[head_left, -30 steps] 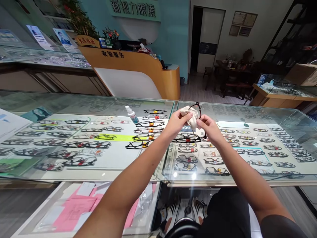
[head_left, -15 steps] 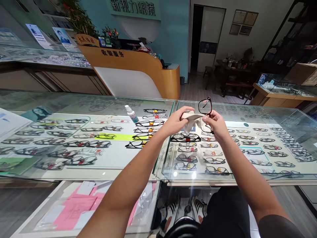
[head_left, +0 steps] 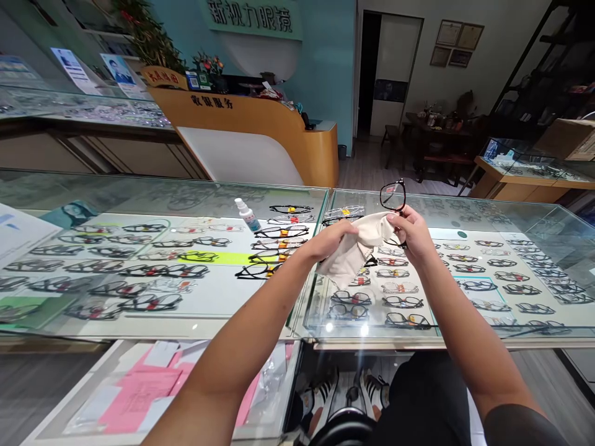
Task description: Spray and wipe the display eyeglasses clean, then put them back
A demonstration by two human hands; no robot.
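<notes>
Over the glass counter, my right hand (head_left: 413, 234) is closed on a pair of dark-framed eyeglasses (head_left: 393, 181), held on edge with one lens above my fingers. Between my two hands stretches a cream cleaning cloth (head_left: 346, 255), its lower corner hanging loose. My left hand (head_left: 335, 238) pinches the cloth's upper left edge. The cloth's right end meets the thumb of my right hand, beside the glasses. Part of the frame is hidden behind my fingers. To the left, a small white spray bottle (head_left: 247, 215) stands on the glass top, near a column of dark eyeglasses (head_left: 281, 231).
Many eyeglasses (head_left: 403, 301) lie in rows in the display counter (head_left: 316, 339). Below left is an open drawer (head_left: 60, 427) with pink papers (head_left: 144, 387). A wooden cashier desk (head_left: 260, 111) stands across the aisle. A white sheet (head_left: 23, 238) lies at far left.
The cloth, bunched around the glasses before, is now spread out and hangs down. My left hand has moved slightly down, away from the glasses; my right hand shifted a little right with them.
</notes>
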